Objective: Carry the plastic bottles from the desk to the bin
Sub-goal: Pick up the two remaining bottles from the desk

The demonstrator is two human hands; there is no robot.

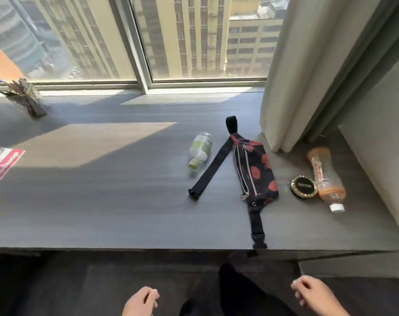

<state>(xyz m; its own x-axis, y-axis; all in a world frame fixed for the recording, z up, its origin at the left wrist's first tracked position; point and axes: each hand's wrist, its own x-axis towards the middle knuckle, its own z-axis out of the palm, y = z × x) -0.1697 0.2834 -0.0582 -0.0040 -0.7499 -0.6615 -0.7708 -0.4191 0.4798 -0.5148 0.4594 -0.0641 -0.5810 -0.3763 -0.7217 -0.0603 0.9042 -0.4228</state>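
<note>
Bright window (pixel 194 37) sunlight, slanted patches on dark desk (pixel 102 201) — soft blur, wide-angle bending at edges

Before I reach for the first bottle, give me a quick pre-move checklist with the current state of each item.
1. Both hands free: left hand and right hand hold nothing, ok.
2. Green-capped bottle lying clear on the desk: ok.
3. Orange bottle clear to lift: not ok, the round compact sits against it.
4. Waist bag lies between the bottles, touching neither: ok.
5. Both caps on: ok.
6. Bin location: cannot tell, not in view.
</note>
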